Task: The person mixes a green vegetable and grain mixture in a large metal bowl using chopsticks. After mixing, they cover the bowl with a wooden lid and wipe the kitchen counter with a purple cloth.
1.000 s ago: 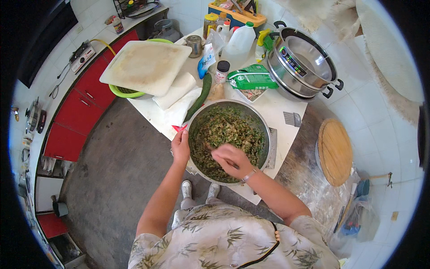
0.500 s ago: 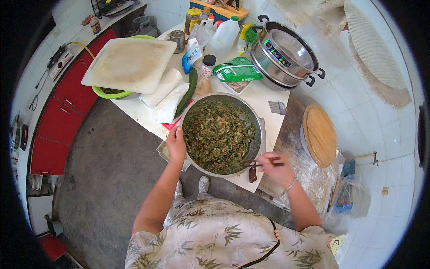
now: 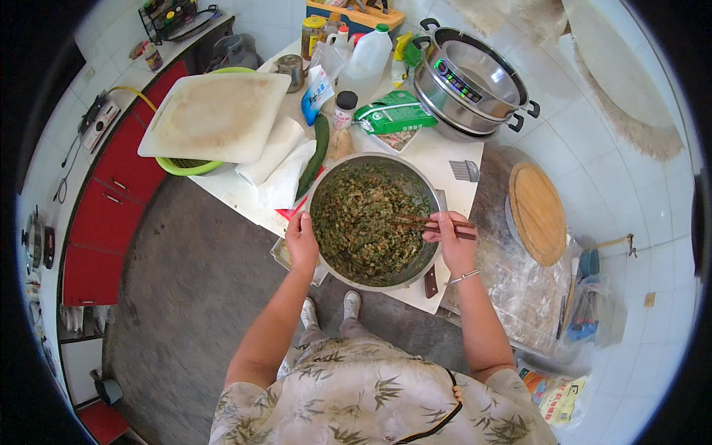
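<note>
A wide metal bowl stands at the table's near corner, filled with a chopped green and brown mixture. My left hand is closed on the bowl's left rim, thumb on top. Dark wooden chopsticks are gripped in my right hand, over the right rim. Their tips reach into the mixture near the bowl's middle right. Beside the bowl's lower right lies a brown knife handle; the rest of that knife is hidden under the bowl.
A cucumber, paper towel roll and cutting board on a green basket lie to the left. Behind are a green packet, a jug and a steel electric pot. A round wooden lid sits at right.
My right hand has moved up and left, bringing the chopsticks from the bowl's lower right edge toward its middle. My left hand keeps its hold on the rim. The view has shifted slightly.
</note>
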Motion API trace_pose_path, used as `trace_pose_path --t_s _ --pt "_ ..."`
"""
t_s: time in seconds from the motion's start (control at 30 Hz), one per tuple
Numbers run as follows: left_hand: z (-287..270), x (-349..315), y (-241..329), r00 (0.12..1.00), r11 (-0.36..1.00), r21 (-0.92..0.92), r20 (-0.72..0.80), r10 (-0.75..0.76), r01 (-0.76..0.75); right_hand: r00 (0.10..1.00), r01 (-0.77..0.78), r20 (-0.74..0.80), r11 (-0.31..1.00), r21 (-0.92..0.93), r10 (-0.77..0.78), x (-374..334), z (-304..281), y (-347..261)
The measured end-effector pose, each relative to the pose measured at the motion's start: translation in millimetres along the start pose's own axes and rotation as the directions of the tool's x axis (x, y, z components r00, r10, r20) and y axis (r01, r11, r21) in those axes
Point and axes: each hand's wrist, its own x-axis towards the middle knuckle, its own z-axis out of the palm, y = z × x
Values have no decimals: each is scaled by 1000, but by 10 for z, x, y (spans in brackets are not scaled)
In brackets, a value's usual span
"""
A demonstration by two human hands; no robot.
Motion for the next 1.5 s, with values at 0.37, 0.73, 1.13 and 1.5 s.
trace_pose_path --t_s 0.37,0.73,1.13,1.5 --pt "24 77 -133 998 999 37 57 18 -20 980 -191 -42 975 110 197 332 117 565" --pt "-18 74 -146 995 999 32 89 35 -38 796 603 552 410 -684 -249 2 448 346" --pt "-25 57 -108 996 1000 9 86 -25 25 813 558 482 675 -483 -326 -642 279 -504" --pt "-33 88 -188 993 998 37 109 40 -44 954 -300 98 895 330 283 220 -59 638"
